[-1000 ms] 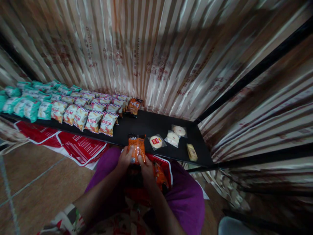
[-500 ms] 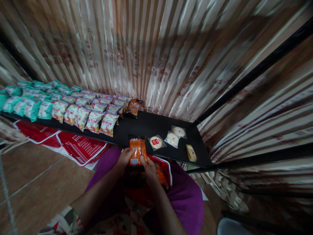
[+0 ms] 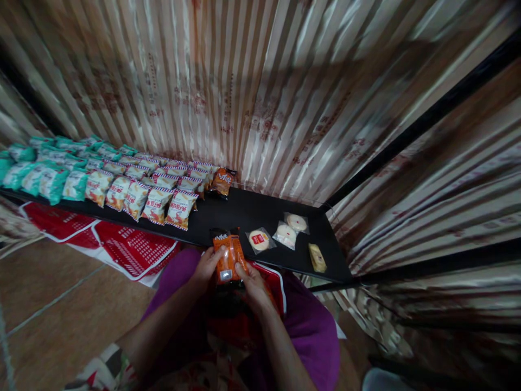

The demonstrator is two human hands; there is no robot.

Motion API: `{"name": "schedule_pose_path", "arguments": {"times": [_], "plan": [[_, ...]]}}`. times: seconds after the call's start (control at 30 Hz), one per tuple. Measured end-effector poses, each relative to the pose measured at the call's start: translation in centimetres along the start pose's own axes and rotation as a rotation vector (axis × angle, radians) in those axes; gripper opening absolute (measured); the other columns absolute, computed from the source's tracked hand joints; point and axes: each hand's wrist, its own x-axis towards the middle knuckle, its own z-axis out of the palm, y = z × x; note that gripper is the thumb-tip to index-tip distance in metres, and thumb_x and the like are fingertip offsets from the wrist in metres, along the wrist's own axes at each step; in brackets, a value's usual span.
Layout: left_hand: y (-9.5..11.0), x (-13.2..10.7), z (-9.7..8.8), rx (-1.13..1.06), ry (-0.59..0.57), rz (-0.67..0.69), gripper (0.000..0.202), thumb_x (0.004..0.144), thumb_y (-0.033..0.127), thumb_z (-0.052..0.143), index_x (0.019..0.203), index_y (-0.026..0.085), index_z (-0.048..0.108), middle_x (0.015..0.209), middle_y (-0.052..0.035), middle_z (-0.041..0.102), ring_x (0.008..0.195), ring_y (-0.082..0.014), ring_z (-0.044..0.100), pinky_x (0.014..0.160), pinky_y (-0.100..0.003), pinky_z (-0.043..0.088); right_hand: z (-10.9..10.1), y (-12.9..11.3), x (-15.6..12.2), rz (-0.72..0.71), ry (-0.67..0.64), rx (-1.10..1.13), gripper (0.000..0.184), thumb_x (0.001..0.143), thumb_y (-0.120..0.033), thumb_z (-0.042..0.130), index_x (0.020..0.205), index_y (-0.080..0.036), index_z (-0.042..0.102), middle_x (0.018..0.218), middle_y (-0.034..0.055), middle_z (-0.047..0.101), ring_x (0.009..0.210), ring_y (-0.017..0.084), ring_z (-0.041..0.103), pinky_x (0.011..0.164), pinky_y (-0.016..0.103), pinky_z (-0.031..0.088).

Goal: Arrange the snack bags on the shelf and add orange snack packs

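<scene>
Between my two hands is an orange snack bag (image 3: 228, 260) with a dark top edge, held upright in front of the shelf's front edge. My left hand (image 3: 207, 267) grips its left side, thumb on the front. On the other side, my right hand (image 3: 251, 283) is closed on its lower right part. Below them a red basket (image 3: 280, 293) sits between my knees, its contents mostly hidden by my hands. Another orange snack bag (image 3: 222, 182) stands at the back of the black shelf (image 3: 244, 209), beside rows of white snack bags (image 3: 181, 208).
Teal snack bags (image 3: 52, 179) fill the shelf's left end. Toward the right lie flat round wrapped cakes (image 3: 259, 239) and a small yellow packet (image 3: 317, 257). Red baskets (image 3: 134, 250) stand under the shelf. Striped curtain (image 3: 252, 98) hangs behind, and a black pole (image 3: 407, 127) slants at right.
The orange bag in my hands has tilted slightly and dropped a little. My right hand has shifted a little right and down along its edge. Things on the shelf stay put.
</scene>
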Motion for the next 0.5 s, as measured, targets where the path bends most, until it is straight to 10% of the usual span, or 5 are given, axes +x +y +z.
{"name": "schedule_pose_path", "arguments": {"times": [0.5], "plan": [[-0.9,1.3,-0.3,0.0,0.13,0.001,0.041,0.072,0.051,0.071,0.09,0.015,0.063,0.082,-0.0088,0.072,0.066,-0.0201,0.068,0.064,-0.031,0.055,1.1,0.4,0.1,-0.052,0.056,-0.056,0.042,0.072,-0.051,0.067,0.108,-0.03,0.063,0.107,0.0007,0.069,0.097,0.022,0.065,0.082,0.033,0.051]]}}
